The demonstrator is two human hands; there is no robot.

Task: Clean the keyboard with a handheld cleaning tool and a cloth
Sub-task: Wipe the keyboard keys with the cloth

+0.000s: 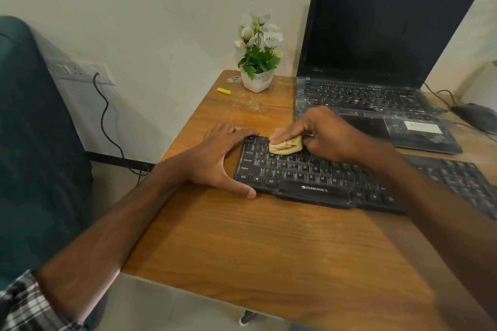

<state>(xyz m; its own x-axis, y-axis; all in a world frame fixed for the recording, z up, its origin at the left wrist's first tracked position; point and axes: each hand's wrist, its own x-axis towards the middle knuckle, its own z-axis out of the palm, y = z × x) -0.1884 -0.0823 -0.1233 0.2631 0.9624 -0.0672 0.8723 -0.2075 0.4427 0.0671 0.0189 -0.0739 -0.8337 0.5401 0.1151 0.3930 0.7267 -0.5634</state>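
Observation:
A black keyboard [309, 174] lies flat on the wooden desk [242, 236], running from the middle to the right edge. My left hand [217, 158] grips its left end, thumb on the front edge and fingers over the far corner. My right hand [320, 134] presses a bunched beige cloth [285, 147] onto the upper left rows of keys. No handheld cleaning tool is in view.
An open laptop [376, 94] with a dusty deck stands behind the keyboard. A white pot of flowers [258, 80] and a small yellow stick [224, 91] sit at the desk's far left. A mouse [476, 115] lies at right. A teal chair [35, 142] stands at left.

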